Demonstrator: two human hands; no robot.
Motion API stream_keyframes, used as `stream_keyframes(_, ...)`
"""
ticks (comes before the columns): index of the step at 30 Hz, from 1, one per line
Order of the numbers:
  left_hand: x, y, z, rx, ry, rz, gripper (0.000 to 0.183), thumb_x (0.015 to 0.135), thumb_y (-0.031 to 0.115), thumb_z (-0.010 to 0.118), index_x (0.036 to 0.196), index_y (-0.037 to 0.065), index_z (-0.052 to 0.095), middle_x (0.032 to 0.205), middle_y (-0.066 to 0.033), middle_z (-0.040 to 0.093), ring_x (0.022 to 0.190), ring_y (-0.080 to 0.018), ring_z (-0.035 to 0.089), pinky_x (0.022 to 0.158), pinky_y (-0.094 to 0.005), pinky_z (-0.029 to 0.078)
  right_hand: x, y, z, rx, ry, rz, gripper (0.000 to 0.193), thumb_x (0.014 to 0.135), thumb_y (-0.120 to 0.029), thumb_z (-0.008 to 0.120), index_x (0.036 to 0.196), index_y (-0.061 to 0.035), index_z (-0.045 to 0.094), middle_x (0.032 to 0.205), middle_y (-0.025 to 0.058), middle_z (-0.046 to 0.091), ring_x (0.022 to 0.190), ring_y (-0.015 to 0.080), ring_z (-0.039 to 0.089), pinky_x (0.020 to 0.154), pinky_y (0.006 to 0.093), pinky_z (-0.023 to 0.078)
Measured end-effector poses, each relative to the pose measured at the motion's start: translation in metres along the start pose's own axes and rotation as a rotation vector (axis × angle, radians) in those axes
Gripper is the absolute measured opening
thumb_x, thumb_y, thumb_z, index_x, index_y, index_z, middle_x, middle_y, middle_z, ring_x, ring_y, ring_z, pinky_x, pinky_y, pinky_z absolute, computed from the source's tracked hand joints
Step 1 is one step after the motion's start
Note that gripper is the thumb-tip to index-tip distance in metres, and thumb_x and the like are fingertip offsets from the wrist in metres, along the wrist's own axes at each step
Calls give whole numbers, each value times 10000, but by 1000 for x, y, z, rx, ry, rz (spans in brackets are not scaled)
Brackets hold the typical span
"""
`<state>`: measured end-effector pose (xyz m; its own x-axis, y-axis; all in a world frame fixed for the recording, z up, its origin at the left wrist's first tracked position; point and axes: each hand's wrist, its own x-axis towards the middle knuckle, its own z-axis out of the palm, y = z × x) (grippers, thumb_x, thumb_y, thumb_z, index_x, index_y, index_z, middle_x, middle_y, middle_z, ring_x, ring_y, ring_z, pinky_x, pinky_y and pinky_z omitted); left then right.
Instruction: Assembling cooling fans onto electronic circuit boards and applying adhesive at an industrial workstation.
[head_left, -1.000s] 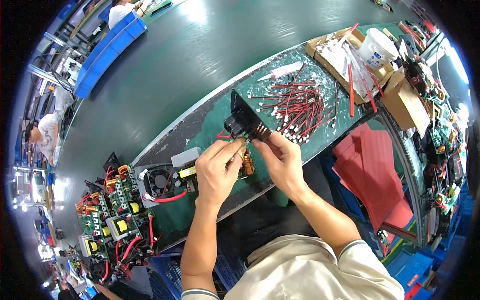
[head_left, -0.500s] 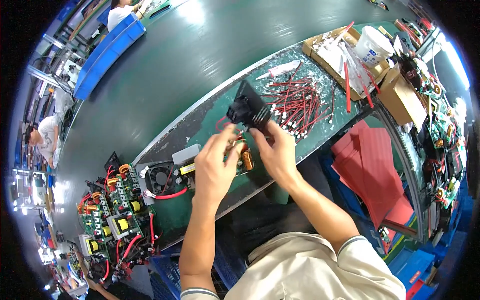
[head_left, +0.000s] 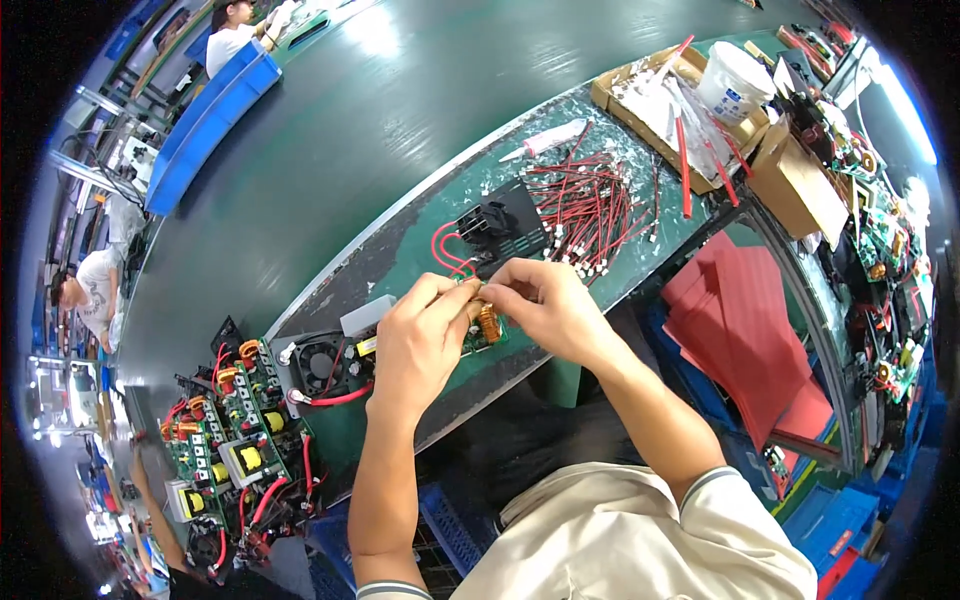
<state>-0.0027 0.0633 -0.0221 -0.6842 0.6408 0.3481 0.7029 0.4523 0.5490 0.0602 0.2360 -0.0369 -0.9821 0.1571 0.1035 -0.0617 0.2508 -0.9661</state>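
My left hand (head_left: 418,325) and my right hand (head_left: 548,308) meet over the bench, fingertips pinched close together. Whatever is between them is too small or hidden to make out. Beneath them lies a green circuit board with a copper coil (head_left: 488,324), mostly covered by my fingers. Just beyond, a black slotted end panel (head_left: 518,222) with a black part on it rests flat on the bench. Thick red wires (head_left: 446,240) loop from beside it toward my fingertips. Left of my left hand sits a black fan (head_left: 324,362) in a grey frame, with a red cable (head_left: 345,396).
Red wires with white connectors (head_left: 600,200) lie heaped on the right, near a white tube (head_left: 548,139). Past them stand a cardboard tray (head_left: 610,92) and a white bucket (head_left: 730,85). Several circuit boards (head_left: 240,425) crowd the left. Another person's arm (head_left: 155,495) shows lower left.
The black panel, lifted near my hands before, now lies on the bench. My right hand has drawn in toward my left, and the fingertips now meet over the circuit board.
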Motion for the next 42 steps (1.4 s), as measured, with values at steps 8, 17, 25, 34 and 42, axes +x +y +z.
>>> stream_keyframes(8, 2, -2, -2, 20, -9, 69, 215, 785, -8, 716, 994, 40, 730, 882, -76, 651, 744, -234, 656, 645, -330, 527, -5, 17, 7, 507, -66, 392, 257, 999, -266, 610, 871, -47, 650, 703, -11, 623, 582, 54, 559, 504, 214, 426)
stream_keyframes(17, 14, -16, 6, 34, 161, 46, 184, 821, -55, 683, 987, 2, 737, 879, -89, 653, 742, -194, 645, 647, -296, 509, -1, 25, -2, -237, 523, 177, 316, 874, -227, 765, 947, 61, 659, 655, 65, 614, 585, 105, 537, 552, 282, 458)
stream_keyframes(25, 20, -21, 19, -41, 188, -135, 171, 819, -18, 705, 985, 10, 738, 862, -84, 635, 701, -196, 637, 633, -316, 499, 28, 29, 27, 36, 373, 129, 369, 851, -116, 768, 1142, 24, 589, 896, 127, 695, 797, 159, 663, 718, 311, 527)
stream_keyframes(34, 22, -21, 12, 41, 192, -148, 133, 804, 44, 735, 936, 33, 740, 851, -99, 637, 726, -265, 645, 664, -356, 505, 27, 29, 31, -94, 351, -215, 319, 879, -45, 655, 1185, 38, 624, 1041, 223, 689, 911, 375, 679, 808, 403, 539)
stream_keyframes(42, 21, -23, 13, 25, 207, -86, 110, 773, -13, 693, 880, 12, 702, 841, -109, 641, 729, -296, 643, 655, -377, 508, 23, 29, 28, -215, 330, -266, 392, 849, 19, 659, 1239, 15, 621, 1105, 202, 687, 951, 349, 690, 826, 371, 552)
